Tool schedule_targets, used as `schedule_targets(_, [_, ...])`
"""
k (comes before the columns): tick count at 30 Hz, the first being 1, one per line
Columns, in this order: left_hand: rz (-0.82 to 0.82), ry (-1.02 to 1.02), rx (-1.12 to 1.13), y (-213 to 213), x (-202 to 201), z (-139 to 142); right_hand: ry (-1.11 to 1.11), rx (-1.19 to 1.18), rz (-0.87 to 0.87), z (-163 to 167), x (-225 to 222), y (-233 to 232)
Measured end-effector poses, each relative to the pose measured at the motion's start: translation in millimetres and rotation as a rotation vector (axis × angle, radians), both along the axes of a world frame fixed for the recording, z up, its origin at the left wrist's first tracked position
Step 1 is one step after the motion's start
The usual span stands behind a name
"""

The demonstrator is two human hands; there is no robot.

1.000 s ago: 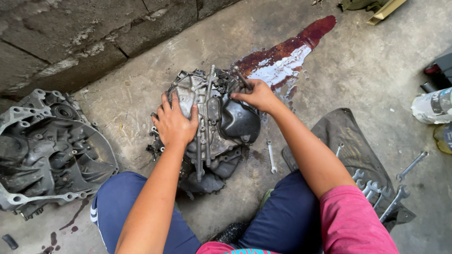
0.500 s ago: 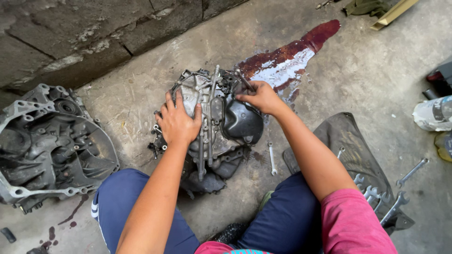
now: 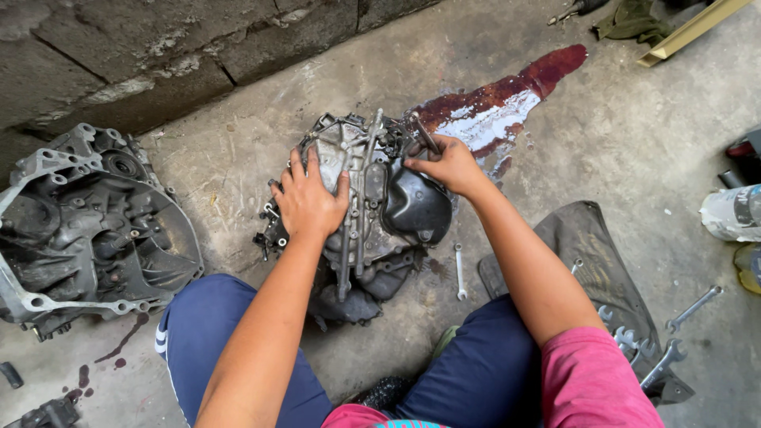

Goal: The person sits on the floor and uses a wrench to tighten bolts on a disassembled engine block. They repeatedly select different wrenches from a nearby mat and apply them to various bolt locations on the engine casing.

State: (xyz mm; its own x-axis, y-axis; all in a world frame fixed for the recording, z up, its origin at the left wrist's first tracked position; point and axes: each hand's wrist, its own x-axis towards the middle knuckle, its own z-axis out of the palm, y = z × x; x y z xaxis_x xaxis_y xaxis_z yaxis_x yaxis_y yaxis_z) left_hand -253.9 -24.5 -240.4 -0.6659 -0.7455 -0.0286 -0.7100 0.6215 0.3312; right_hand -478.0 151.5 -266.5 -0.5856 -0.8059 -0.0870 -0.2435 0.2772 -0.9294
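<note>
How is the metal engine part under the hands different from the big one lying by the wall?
The gearbox case under both hands is narrower and carries a smooth black cover; the bell housing is wider and lies open like a bowl, untouched. The left hand lies flat on the gearbox case; the right hand grips its top. Both are grimy grey metal.

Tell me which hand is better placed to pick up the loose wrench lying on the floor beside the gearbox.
Right. The wrench lies just under the right forearm, on that side of the gearbox. The left hand rests flat on the gearbox's far side.
</note>
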Motion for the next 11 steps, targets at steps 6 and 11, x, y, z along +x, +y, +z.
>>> schedule_targets(6, [0.001,0.007,0.003,0.1,0.8,0.4,-0.074,0.066,0.012,-1.4,0.8,1.0])
schedule_targets(11, [0.001,0.024,0.004,-0.6,-0.1,-2.0,0.006,0.07,0.016,-0.3,-4.8,7.6])
